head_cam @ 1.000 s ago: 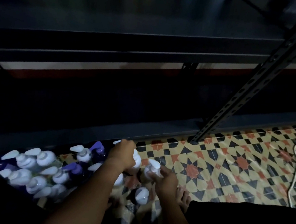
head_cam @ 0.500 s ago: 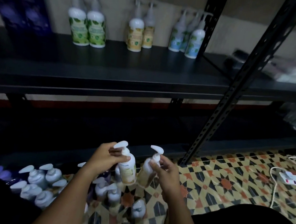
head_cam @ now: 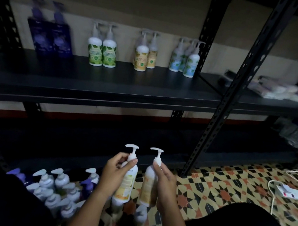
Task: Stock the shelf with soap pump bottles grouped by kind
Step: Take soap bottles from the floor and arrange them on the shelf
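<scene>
My left hand (head_cam: 115, 174) grips a white pump bottle with a yellow label (head_cam: 126, 184), held upright above the floor. Beside it, my right hand (head_cam: 163, 183) grips a second yellow-label pump bottle (head_cam: 149, 185), also upright. On the dark shelf (head_cam: 110, 85) stand groups along the back: two purple bottles (head_cam: 50, 39) at the left, two green-label bottles (head_cam: 102, 49), yellow-label bottles (head_cam: 145, 55), and blue-label bottles (head_cam: 186, 61). Several loose pump bottles (head_cam: 59, 186), white and purple, crowd the floor at the lower left.
A black perforated upright post (head_cam: 228, 96) slants down between shelf bays. Wrapped packs (head_cam: 280, 90) lie on the right shelf section. A white power strip (head_cam: 294, 194) with cable lies on the patterned tile floor (head_cam: 219, 188). My dark-clothed knee fills the lower right.
Both hands lifted the two yellow-label bottles from the floor cluster and raised them upright. The view tilted up, bringing the stocked shelf into sight.
</scene>
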Demonstrator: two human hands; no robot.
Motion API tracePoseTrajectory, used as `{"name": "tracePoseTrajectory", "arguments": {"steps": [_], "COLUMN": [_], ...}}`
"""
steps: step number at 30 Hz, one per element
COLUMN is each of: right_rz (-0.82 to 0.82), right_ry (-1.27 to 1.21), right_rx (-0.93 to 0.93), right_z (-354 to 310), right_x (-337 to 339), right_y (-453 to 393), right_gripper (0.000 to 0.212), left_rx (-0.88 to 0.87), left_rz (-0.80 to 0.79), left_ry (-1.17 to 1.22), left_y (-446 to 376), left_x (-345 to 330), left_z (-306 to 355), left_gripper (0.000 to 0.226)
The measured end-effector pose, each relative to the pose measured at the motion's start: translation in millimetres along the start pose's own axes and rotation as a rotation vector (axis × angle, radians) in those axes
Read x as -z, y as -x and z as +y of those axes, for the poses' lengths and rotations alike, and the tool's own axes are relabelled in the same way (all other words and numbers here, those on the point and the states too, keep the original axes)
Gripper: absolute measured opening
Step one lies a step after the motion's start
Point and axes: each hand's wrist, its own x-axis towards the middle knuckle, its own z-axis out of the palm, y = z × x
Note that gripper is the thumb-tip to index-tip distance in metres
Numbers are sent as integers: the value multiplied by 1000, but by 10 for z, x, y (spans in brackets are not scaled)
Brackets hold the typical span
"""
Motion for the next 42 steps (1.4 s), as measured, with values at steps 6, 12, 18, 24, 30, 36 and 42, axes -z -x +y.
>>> {"name": "tracePoseTrajectory", "arguments": {"steps": [6, 12, 18, 24, 30, 36, 42], "right_rz": [49, 39, 90, 64, 30, 43, 125], "right_ry": [51, 204, 350, 250, 249, 309, 247], "right_rx": [65, 95, 139, 252, 232, 213, 218], "right_z": [17, -35, -93, -95, -5, -19, -2], "right_x": [-129, -143, -59, -5, 10, -9, 29], "right_y": [182, 220, 161, 165, 121, 159, 125], "right_gripper": [22, 40, 78, 47, 32, 57, 68], "left_rx": [23, 26, 21, 29, -47, -21, 18], "left_rz": [22, 59, 108, 146, 96, 109, 114], "left_ry": [-18, -174, -142, -142, -139, -91, -121], "left_y": [138, 158, 135, 70, 80, 122, 90], "left_x": [-104, -164, -126, -129, -123, -182, -138], "left_z": [-70, -22, -1, -55, -75, -34, -42], "left_gripper": [15, 28, 49, 43, 15, 29, 50]}}
